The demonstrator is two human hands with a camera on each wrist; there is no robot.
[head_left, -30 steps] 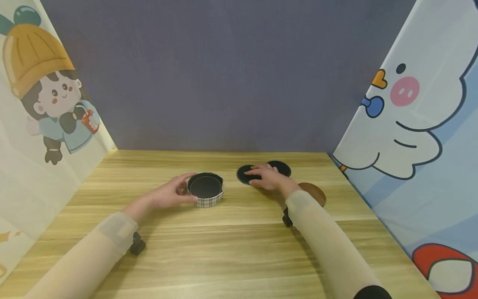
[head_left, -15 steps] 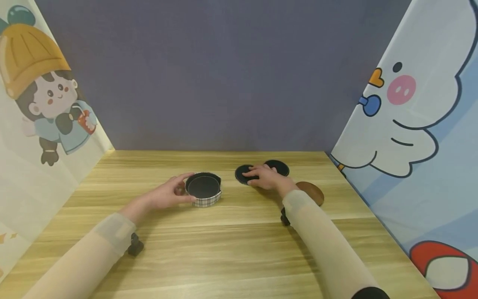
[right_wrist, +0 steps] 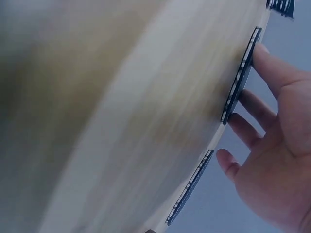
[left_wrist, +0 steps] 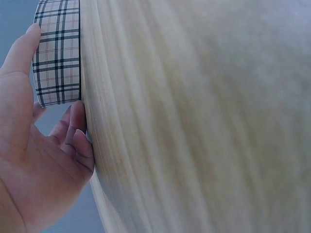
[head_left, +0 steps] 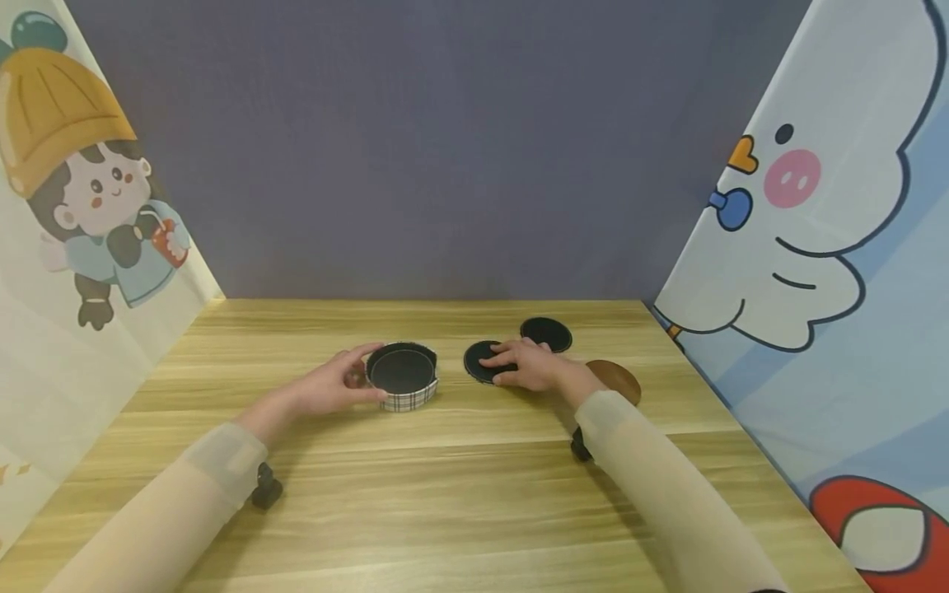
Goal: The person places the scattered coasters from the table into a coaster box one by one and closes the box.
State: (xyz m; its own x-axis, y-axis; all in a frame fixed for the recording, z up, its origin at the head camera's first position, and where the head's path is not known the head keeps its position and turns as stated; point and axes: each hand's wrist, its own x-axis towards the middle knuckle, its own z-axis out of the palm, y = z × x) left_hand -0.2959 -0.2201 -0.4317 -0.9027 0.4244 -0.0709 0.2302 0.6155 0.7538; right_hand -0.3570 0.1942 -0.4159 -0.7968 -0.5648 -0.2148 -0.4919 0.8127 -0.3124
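Two hands are seen at work on a wooden table (head_left: 474, 494) in the head view. A round plaid holder (head_left: 404, 379) with a dark inside is found just left of the frame's centre, and it is gripped at its left side by the left hand (head_left: 329, 387), whose thumb and fingers are curled around the checked wall. In the left wrist view the same plaid wall (left_wrist: 56, 53) is shown at the upper left, with the thumb laid along it and the other fingers tucked against its lower edge beside the table surface.

Just right of centre a black round coaster (head_left: 482, 361) is lying flat on the table, and it is covered in part by the right hand (head_left: 530, 368), whose fingers are spread and pressed down on its top. In the right wrist view, at the upper right, the coaster (right_wrist: 238, 77) is seen edge-on with the fingertips (right_wrist: 265, 53) set against it; it is not seen to be lifted.

A second black coaster (head_left: 546, 333) is lying a little higher in the head view, apart from the hand, and its edge (right_wrist: 189, 187) is seen lower in the right wrist view. A brown round coaster (head_left: 619, 380) is placed just right of the right wrist, partly hidden by the sleeve.
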